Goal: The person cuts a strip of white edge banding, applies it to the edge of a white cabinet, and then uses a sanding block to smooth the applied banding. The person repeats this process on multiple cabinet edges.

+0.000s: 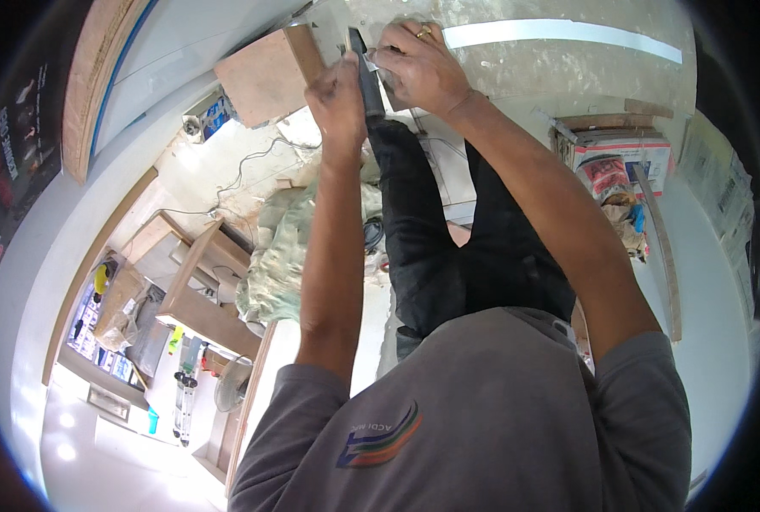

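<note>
Both my arms reach up to the top middle of the head view. My left hand is closed, fingers curled against the left side of a dark, narrow bar-like piece, whose exact kind I cannot make out. It stands lengthwise between my hands, just above my knee. My right hand, with a ring on one finger, is bent into a pinch at the bar's right side. A small pale piece shows at its fingertips. Beyond that hand a long white strip lies along a grey, stained board.
A brown box-like block stands left of my hands, beside a small blue box. A cable trails over the floor near a pale green crumpled sack. Stacked cartons and a wooden strip are at right.
</note>
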`<act>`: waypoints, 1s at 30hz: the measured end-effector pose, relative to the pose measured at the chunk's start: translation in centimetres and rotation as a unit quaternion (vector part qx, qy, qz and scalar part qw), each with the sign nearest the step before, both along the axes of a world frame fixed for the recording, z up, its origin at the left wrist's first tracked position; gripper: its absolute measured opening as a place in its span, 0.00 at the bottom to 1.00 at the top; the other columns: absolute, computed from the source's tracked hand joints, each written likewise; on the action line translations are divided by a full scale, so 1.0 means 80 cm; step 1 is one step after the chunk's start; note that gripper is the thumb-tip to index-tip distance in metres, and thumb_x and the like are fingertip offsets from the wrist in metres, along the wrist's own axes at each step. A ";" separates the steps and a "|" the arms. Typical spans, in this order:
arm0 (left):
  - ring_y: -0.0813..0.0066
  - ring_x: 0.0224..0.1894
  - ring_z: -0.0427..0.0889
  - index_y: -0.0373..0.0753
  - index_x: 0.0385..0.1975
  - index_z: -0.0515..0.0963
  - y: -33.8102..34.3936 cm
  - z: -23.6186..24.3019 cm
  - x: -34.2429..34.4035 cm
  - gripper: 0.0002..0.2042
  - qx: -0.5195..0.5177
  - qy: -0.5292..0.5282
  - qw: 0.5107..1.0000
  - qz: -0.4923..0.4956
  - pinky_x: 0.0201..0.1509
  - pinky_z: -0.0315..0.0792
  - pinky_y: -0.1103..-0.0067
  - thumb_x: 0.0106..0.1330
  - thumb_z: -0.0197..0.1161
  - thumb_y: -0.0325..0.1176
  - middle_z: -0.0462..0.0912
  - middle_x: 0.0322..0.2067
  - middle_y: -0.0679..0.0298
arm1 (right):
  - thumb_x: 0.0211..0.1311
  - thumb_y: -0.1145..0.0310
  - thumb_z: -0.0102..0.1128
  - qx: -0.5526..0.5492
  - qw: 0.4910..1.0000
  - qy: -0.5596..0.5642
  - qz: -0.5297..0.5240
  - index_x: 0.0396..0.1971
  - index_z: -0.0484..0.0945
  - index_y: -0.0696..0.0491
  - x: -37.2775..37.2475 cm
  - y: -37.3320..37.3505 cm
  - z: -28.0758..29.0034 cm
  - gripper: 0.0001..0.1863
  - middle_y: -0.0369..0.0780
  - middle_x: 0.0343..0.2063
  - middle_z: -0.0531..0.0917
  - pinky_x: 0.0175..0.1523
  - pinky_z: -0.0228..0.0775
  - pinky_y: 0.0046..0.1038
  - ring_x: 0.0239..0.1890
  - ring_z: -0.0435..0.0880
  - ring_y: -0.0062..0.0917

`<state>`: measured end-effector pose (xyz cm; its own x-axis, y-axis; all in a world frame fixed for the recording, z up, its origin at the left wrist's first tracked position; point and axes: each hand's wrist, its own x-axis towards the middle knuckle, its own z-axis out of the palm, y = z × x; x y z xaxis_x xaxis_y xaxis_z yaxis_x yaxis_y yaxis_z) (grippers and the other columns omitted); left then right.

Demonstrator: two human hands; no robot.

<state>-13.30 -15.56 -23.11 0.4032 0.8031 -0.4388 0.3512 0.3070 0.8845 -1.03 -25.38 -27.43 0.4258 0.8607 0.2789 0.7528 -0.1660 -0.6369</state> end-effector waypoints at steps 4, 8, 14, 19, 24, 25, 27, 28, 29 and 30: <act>0.83 0.30 0.70 0.27 0.27 0.82 0.002 -0.001 0.001 0.15 0.024 0.022 0.999 0.000 0.34 0.66 0.78 0.75 0.65 0.32 0.77 0.23 0.70 | 0.47 0.72 0.69 0.001 1.000 -0.008 0.002 0.35 0.85 0.45 0.000 -0.002 0.002 0.12 0.31 0.41 0.77 0.58 0.61 0.40 0.55 0.76 0.29; 0.81 0.31 0.71 0.26 0.27 0.82 0.004 -0.005 -0.002 0.16 -0.021 0.015 0.999 -0.029 0.36 0.68 0.77 0.75 0.64 0.32 0.79 0.24 0.66 | 0.47 0.71 0.70 -0.005 1.000 -0.018 0.002 0.35 0.85 0.45 0.000 -0.002 0.004 0.12 0.32 0.41 0.77 0.59 0.61 0.40 0.56 0.76 0.28; 0.81 0.26 0.68 0.27 0.24 0.81 -0.002 -0.006 0.003 0.18 0.110 -0.014 0.994 -0.003 0.28 0.63 0.74 0.75 0.64 0.35 0.77 0.21 0.69 | 0.48 0.70 0.68 0.007 1.000 -0.016 -0.003 0.35 0.86 0.46 0.000 -0.002 0.009 0.11 0.31 0.44 0.79 0.58 0.62 0.40 0.56 0.76 0.28; 0.81 0.27 0.68 0.28 0.26 0.83 0.008 0.000 0.018 0.16 0.037 0.044 0.997 -0.045 0.30 0.65 0.74 0.76 0.64 0.34 0.77 0.21 0.70 | 0.47 0.72 0.69 -0.009 1.000 -0.012 0.006 0.36 0.86 0.47 0.003 -0.003 0.009 0.12 0.32 0.44 0.79 0.60 0.62 0.40 0.55 0.77 0.29; 0.79 0.31 0.77 0.25 0.31 0.84 -0.008 0.009 0.007 0.16 0.072 0.090 0.993 -0.019 0.36 0.73 0.75 0.75 0.63 0.34 0.84 0.28 0.65 | 0.48 0.71 0.68 0.004 1.000 -0.021 -0.003 0.35 0.86 0.47 0.003 0.000 0.009 0.12 0.31 0.43 0.79 0.60 0.62 0.40 0.55 0.76 0.28; 0.79 0.31 0.77 0.25 0.30 0.84 -0.006 0.008 0.006 0.16 0.079 0.080 0.993 -0.028 0.36 0.73 0.75 0.75 0.63 0.34 0.84 0.27 0.66 | 0.50 0.70 0.68 0.009 1.000 -0.027 -0.005 0.34 0.86 0.46 0.002 -0.001 0.008 0.10 0.30 0.44 0.79 0.60 0.62 0.40 0.56 0.76 0.28; 0.83 0.28 0.67 0.27 0.26 0.81 -0.001 0.002 0.005 0.18 0.112 0.067 0.988 -0.084 0.29 0.63 0.77 0.77 0.62 0.35 0.75 0.22 0.71 | 0.50 0.69 0.68 -0.004 1.000 -0.019 0.001 0.34 0.86 0.46 0.001 -0.001 0.008 0.09 0.30 0.44 0.79 0.60 0.62 0.40 0.56 0.76 0.28; 0.84 0.28 0.66 0.27 0.25 0.79 0.003 -0.002 0.006 0.19 0.075 0.052 0.992 -0.083 0.28 0.61 0.77 0.77 0.62 0.35 0.74 0.22 0.72 | 0.50 0.69 0.68 -0.006 1.000 -0.021 -0.003 0.34 0.86 0.46 0.001 -0.002 0.007 0.09 0.30 0.44 0.79 0.60 0.62 0.40 0.57 0.76 0.28; 0.84 0.27 0.65 0.28 0.24 0.78 0.005 -0.005 0.006 0.19 0.059 0.014 0.996 -0.072 0.27 0.60 0.77 0.77 0.62 0.35 0.73 0.21 0.72 | 0.50 0.69 0.68 -0.002 1.000 -0.027 0.002 0.34 0.86 0.46 0.001 -0.002 0.007 0.09 0.30 0.44 0.79 0.60 0.62 0.40 0.56 0.76 0.28; 0.84 0.27 0.64 0.28 0.23 0.77 0.007 -0.007 0.005 0.20 0.061 -0.049 0.995 -0.061 0.27 0.59 0.77 0.78 0.62 0.36 0.71 0.21 0.73 | 0.50 0.69 0.68 -0.001 1.000 -0.027 0.003 0.34 0.86 0.46 0.001 -0.002 0.008 0.09 0.30 0.44 0.79 0.60 0.62 0.40 0.56 0.76 0.28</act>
<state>-12.87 -15.03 -23.64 0.5369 0.7904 -0.2949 0.2893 0.1559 0.9445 -0.94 -25.54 -26.83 0.4050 0.8640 0.2991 0.7874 -0.1633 -0.5944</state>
